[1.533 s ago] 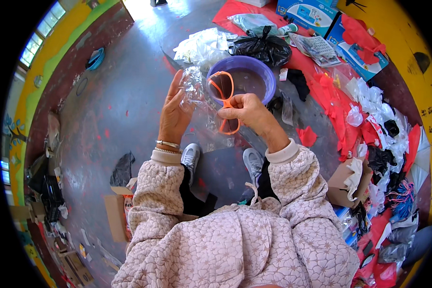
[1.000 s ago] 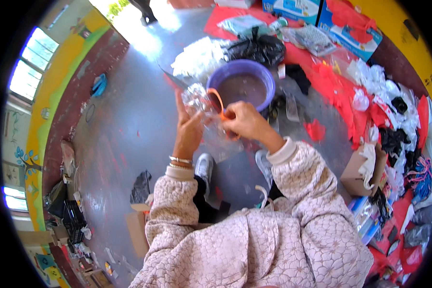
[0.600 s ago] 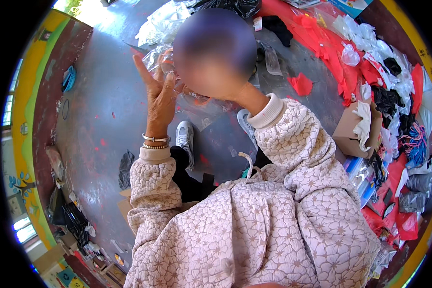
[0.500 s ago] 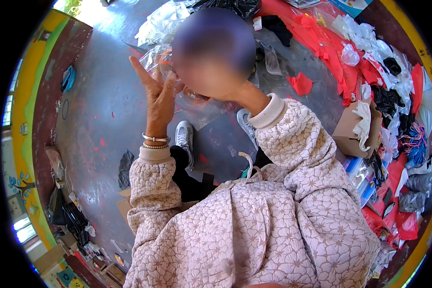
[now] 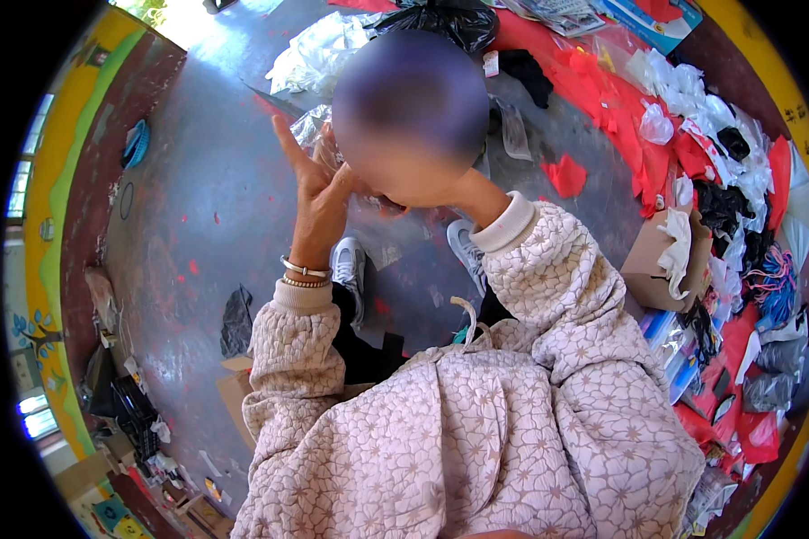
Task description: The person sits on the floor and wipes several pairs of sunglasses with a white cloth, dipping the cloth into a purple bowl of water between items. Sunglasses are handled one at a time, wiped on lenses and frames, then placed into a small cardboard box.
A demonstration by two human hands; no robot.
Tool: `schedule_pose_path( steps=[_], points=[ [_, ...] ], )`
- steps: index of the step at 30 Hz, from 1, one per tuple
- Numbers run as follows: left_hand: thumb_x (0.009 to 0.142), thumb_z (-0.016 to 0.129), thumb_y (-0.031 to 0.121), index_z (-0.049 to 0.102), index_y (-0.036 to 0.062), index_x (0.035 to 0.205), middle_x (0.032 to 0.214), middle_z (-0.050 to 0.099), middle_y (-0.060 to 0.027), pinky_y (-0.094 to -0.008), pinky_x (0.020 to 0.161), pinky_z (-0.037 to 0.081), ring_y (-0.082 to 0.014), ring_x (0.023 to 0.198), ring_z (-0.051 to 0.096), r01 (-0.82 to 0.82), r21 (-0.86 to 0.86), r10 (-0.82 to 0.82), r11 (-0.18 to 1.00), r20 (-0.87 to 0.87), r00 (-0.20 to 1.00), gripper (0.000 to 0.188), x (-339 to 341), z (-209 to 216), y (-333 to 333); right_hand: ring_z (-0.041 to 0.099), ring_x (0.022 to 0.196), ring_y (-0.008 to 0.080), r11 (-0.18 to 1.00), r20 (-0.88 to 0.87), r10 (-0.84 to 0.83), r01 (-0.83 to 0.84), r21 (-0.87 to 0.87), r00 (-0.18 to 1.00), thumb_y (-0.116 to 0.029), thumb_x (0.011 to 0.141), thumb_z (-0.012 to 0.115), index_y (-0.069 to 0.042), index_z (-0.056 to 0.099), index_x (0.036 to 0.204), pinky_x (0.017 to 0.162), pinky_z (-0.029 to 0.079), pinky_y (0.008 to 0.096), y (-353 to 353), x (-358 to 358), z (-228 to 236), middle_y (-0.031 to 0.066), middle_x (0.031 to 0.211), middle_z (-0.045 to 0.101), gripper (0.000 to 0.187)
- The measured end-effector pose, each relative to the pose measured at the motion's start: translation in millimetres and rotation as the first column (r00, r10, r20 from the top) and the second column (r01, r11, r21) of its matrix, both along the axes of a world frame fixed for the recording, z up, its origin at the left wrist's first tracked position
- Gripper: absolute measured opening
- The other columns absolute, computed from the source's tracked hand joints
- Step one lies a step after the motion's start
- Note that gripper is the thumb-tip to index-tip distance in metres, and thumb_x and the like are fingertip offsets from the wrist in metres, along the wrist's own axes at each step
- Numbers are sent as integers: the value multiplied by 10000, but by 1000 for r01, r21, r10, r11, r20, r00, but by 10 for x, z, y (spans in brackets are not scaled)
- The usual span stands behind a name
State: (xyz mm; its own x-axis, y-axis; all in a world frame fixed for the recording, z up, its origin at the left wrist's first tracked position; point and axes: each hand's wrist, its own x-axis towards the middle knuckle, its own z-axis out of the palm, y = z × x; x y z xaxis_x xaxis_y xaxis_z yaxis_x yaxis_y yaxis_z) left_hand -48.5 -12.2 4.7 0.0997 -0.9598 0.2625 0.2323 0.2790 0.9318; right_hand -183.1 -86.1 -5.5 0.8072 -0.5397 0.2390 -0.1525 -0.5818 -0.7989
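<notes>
Both forearms, in cream quilted sleeves with a flower pattern, reach up to the middle of the view. My left hand [image 5: 322, 193], with bracelets at the wrist, has one finger stretched out. Its thumb and other fingers close about some crinkled clear plastic [image 5: 312, 126], partly hidden. Beside it, my right hand [image 5: 445, 187] comes in from the right, with its fingers hidden by a round blurred patch. That patch also covers most of what lies between the hands. Beneath them hangs more clear plastic, over the floor near my grey shoes [image 5: 349, 274].
White plastic bags [image 5: 319, 54] and a black bag [image 5: 440, 22] lie ahead. Along the right wall, red sheeting [image 5: 602, 108], an open cardboard box [image 5: 661, 256] and mixed plastic scraps are heaped. A red scrap [image 5: 564, 175] lies on the grey floor [image 5: 198, 180].
Both hands have shifted slightly right and lower in the view, coming a little closer to me. The view itself has tilted slightly. Less of the clear plastic shows beside my left hand.
</notes>
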Motion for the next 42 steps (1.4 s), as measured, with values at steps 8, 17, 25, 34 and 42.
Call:
schedule_pose_path(
  steps=[8,17,25,34,42],
  points=[
    [873,462,41,-166,282,1369,1291,327,-220,-302,750,488,-224,1054,491,-87,50,97,995,-231,968,836,387,-98,34,607,579,215,954,-72,67,-43,296,995,-169,813,509,24,594,761,540,461,330,189,29,306,130,609,594,218],
    [837,449,21,-85,296,1385,1328,321,-203,-462,883,447,-415,1169,405,40,69,-22,997,-246,969,814,156,46,91,605,662,312,997,54,63,-60,-55,997,-158,791,518,23,601,753,621,462,396,120,125,48,196,679,598,202],
    [783,515,-24,-8,258,1397,1253,390,-208,-338,753,517,-252,957,562,-5,149,54,989,-327,944,854,11,95,45,608,695,326,992,-307,-22,-17,-124,951,-221,782,505,11,618,778,670,463,438,204,141,180,207,690,599,258],
    [778,549,32,126,210,1378,1312,361,-196,-431,852,478,-280,1031,539,48,-30,-53,998,-770,636,756,425,-117,-16,528,477,111,874,177,-247,141,465,953,-255,814,571,4,617,840,457,416,245,196,12,463,68,637,591,264],
    [790,567,47,80,207,1374,1318,353,-203,-455,916,423,-340,1121,471,-47,-89,-43,995,-799,600,777,547,-20,-14,556,634,89,663,78,-193,72,746,978,-306,850,568,26,585,942,510,435,222,258,133,350,41,747,608,345]
  ],
)
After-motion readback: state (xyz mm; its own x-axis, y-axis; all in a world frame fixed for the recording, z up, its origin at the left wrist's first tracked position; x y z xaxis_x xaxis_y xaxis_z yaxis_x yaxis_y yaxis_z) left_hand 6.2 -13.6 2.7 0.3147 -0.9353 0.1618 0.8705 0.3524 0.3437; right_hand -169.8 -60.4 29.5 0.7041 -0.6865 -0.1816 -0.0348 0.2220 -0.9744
